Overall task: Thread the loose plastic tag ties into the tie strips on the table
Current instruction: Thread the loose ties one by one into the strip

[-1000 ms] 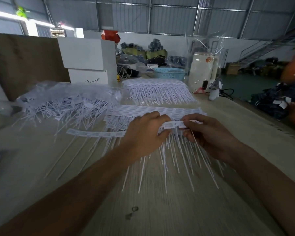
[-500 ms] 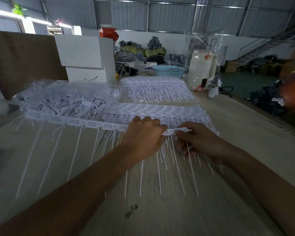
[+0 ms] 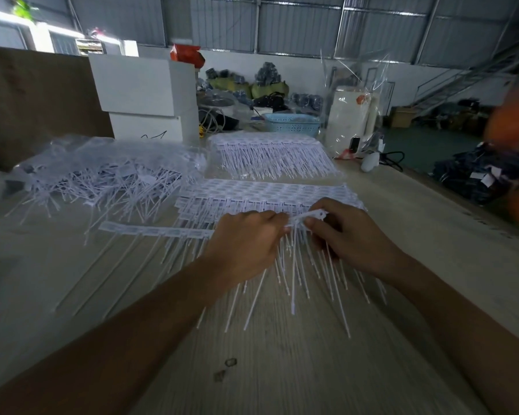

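The pile of loose tag ties (image 3: 102,178) at the table's (image 3: 297,369) far left is partly veiled by a clear bag, and the stack of tie strips (image 3: 261,191) runs under both hands, its near edge hidden. The left hand (image 3: 246,244) and right hand (image 3: 348,235) each pinch one tie strip (image 3: 162,232) between them, fingertips out of sight. Since half a second ago that strip has dropped lower at its left end and the hands have drawn closer.
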### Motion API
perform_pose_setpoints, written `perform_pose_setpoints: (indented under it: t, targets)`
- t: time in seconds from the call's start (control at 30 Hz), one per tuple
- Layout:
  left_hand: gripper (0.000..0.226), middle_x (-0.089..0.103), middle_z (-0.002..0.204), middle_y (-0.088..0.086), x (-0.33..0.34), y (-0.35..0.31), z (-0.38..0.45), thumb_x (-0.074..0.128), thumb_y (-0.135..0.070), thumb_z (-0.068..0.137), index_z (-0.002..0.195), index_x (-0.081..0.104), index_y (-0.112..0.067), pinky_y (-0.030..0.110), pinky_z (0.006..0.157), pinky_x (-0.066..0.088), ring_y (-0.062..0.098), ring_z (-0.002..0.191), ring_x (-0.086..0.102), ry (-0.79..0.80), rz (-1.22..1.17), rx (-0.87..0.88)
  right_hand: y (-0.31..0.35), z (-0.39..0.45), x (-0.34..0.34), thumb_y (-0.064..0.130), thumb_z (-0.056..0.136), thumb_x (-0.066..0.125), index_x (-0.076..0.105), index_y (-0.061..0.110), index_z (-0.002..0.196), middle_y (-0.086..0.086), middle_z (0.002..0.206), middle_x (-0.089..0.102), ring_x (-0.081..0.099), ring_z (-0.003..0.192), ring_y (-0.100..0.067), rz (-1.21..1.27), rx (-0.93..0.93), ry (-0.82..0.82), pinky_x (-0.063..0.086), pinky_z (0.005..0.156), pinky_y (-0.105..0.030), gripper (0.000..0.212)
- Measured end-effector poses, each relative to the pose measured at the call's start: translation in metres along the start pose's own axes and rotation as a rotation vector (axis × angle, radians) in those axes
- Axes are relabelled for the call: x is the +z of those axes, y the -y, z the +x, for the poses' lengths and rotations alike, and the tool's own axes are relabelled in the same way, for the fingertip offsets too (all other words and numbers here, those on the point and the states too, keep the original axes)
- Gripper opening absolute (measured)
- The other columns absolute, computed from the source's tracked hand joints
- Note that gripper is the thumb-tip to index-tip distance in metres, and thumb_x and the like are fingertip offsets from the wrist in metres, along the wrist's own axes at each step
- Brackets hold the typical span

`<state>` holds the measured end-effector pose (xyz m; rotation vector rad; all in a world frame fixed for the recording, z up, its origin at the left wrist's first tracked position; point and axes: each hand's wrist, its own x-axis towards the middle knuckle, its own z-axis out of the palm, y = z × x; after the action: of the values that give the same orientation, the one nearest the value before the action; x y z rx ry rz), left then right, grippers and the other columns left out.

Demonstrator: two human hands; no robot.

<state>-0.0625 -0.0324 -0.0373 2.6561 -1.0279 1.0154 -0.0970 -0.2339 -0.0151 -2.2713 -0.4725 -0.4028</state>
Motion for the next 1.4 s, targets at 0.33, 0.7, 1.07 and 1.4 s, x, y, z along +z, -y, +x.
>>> perform_pose_setpoints:
  t: [0.33, 0.7, 1.07, 1.4]
  targets:
    - [0.014, 0.07, 0.091, -0.003, -0.003, -0.001, -0.001, 0.047, -0.028, 0.101, 0.102, 0.061, -0.026, 0.031, 0.06, 0.032, 0.032, 0.078, 0.067, 0.045, -0.1, -0.027, -0.002, -0.001, 0.0, 0.017, 0.1, 0.059, 0.064, 0.013, 0.089, 0.0, 0.064, 0.066, 0.059, 0.05, -0.008, 0.008, -0.091, -0.024, 0.046, 0.053, -0.019, 0.013]
    - [0.03, 0.067, 0.072, -0.009, 0.009, 0.008, 0.003, 0.047, -0.047, 0.102, 0.092, 0.07, -0.03, 0.03, 0.064, 0.051, 0.009, 0.065, 0.062, 0.195, -0.528, -0.217, -0.007, 0.002, -0.002, 0.011, 0.101, 0.055, 0.065, 0.012, 0.094, 0.003, 0.066, 0.062, 0.059, 0.057, -0.011, -0.185, -0.227, -0.039, 0.046, 0.058, -0.023, 0.012]
    - [0.018, 0.069, 0.091, -0.006, 0.002, 0.009, 0.009, 0.068, -0.034, 0.091, 0.103, 0.074, -0.021, 0.043, 0.07, 0.052, 0.015, 0.08, 0.064, -0.014, -0.627, -0.158, -0.013, 0.005, -0.004, 0.026, 0.098, 0.06, 0.061, 0.014, 0.107, 0.012, 0.06, 0.06, 0.059, 0.053, -0.005, -0.311, -0.126, -0.154, 0.049, 0.06, -0.031, 0.014]
    - [0.022, 0.067, 0.094, -0.011, -0.003, -0.012, 0.008, 0.068, -0.039, 0.09, 0.107, 0.073, -0.025, 0.04, 0.071, 0.053, 0.012, 0.082, 0.062, -0.009, -0.623, -0.094, -0.018, 0.007, -0.025, 0.041, 0.098, 0.059, 0.07, 0.012, 0.075, 0.001, 0.052, 0.064, 0.049, 0.04, -0.003, 0.126, 0.264, -0.266, 0.037, 0.041, -0.012, 0.038]
